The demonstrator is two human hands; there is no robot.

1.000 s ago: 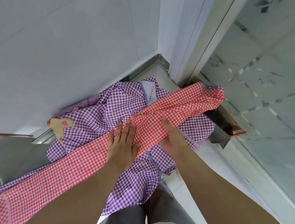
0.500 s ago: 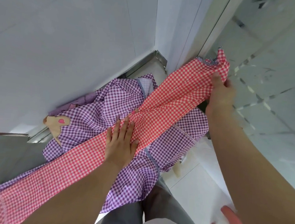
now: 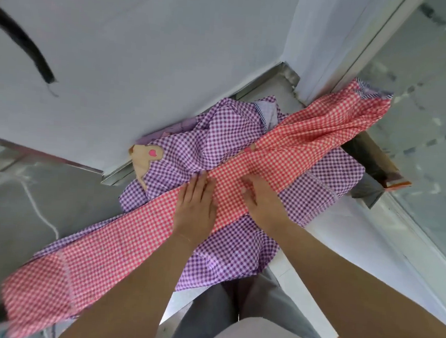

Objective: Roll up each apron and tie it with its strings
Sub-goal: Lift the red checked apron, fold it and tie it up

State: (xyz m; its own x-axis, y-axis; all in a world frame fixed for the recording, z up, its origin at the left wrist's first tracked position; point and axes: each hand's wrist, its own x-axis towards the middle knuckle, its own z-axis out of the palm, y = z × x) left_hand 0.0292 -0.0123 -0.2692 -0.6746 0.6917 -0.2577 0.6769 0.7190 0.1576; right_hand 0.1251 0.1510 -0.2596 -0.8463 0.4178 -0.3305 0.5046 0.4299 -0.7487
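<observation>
1. You are working on the red checked apron (image 3: 284, 157), which is lying as a long folded band across the purple checked apron (image 3: 218, 142), in the corner by the white wall (image 3: 145, 56).
2. You are only at the beginning, I judge: the red band is flattened but not yet rolled, no strings are tied, and the purple one is waiting crumpled.
3. Your left hand (image 3: 195, 206) is pressing flat on the band, fingers straight and together.
4. Your right hand (image 3: 261, 198) is resting just beside it, fingers relaxed, gripping nothing.
</observation>
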